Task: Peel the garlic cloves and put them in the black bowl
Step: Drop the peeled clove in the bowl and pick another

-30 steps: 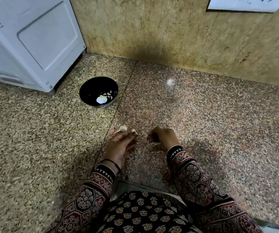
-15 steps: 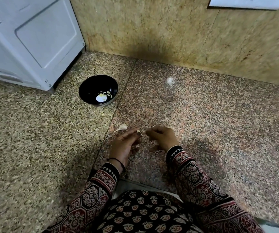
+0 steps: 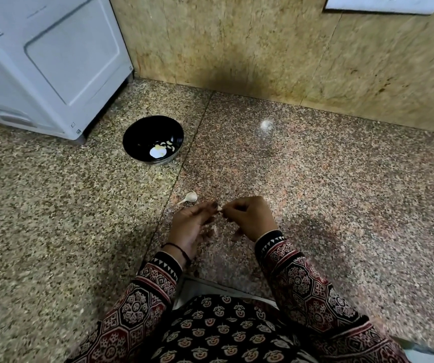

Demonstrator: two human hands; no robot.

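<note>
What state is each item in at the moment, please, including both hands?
black bowl: upright on the floor, a few peeled cloves inside.
loose garlic clove: lying on the floor, skin on, untouched.
held clove: pinched between both hands.
left hand: pinches the held clove.
right hand: pinches the held clove.

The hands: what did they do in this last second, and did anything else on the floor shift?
The right hand moved left to meet the left hand, and its fingertips now pinch the small clove that the left hand was already holding. The black bowl and the loose clove on the floor stayed put.
</note>
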